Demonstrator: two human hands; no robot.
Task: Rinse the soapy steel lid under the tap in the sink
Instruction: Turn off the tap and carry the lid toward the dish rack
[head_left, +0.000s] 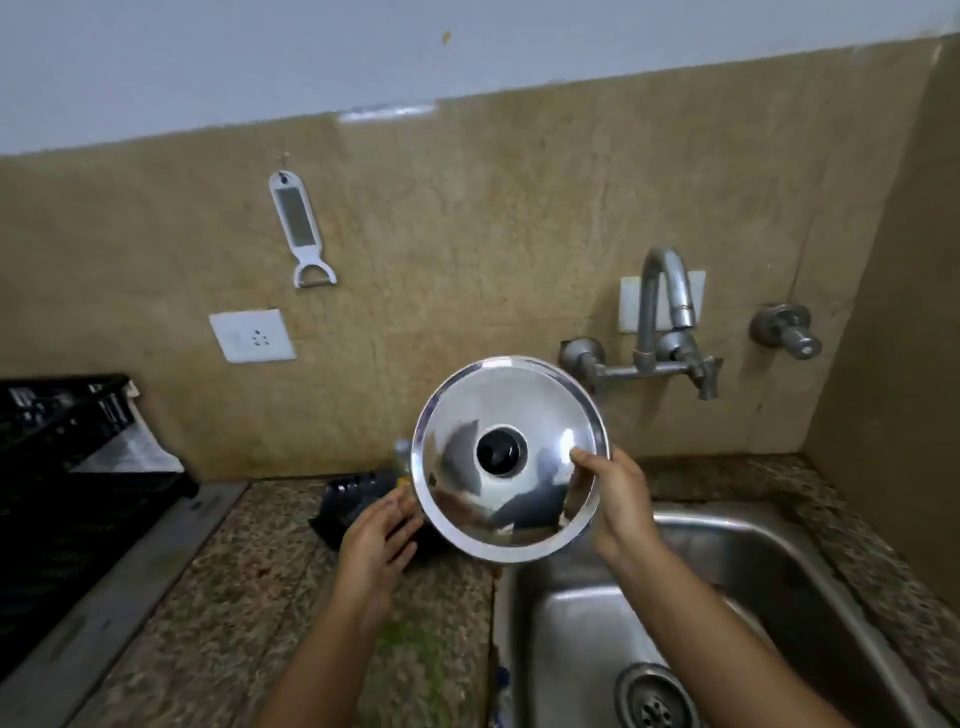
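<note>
Both hands are up in front of me: the right hand (621, 506) grips the steel lid (510, 458) at its right rim, thumb on the shiny face, and the left hand (376, 540) is open with loose fingers just beside the lower left rim; I cannot tell if it touches. I see the lid held tilted toward me, black knob (501, 451) in the middle, above the edge where the worktop (249, 582) meets the sink (779, 571). It is left of the tap (667, 291) and not under the spout. No water stream is visible, and no foam shows on this face. I judge the rinsing has not begun: the lid must go under the spout and the water must run.
</note>
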